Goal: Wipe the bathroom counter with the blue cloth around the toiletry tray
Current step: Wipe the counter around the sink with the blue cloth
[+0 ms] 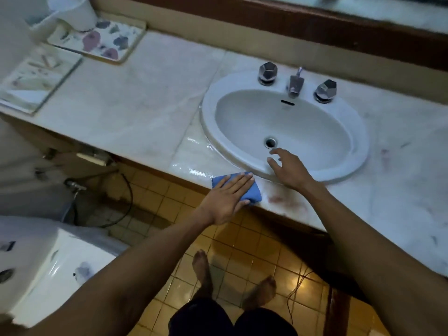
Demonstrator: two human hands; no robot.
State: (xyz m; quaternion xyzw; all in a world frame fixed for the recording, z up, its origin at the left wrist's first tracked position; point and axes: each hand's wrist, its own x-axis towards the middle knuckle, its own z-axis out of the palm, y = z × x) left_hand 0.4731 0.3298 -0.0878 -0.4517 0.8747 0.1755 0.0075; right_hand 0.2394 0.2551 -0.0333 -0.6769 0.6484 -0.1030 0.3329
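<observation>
Now the blue cloth (pixel 253 193) is pressed on the worktop (pixel 135 112) under a flat left grip (pixel 225 197). The right grip (pixel 289 172) is held spread and empty over the sink (pixel 356 158).

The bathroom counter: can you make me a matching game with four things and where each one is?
Things:
1. blue cloth
2. flowered tray
3. right hand
4. tap

Places:
A. back left of the counter
B. over the front rim of the sink
C. under the left hand, at the counter's front edge
D. behind the basin, between the knobs

Pairs: 1-C, 2-A, 3-B, 4-D
</observation>
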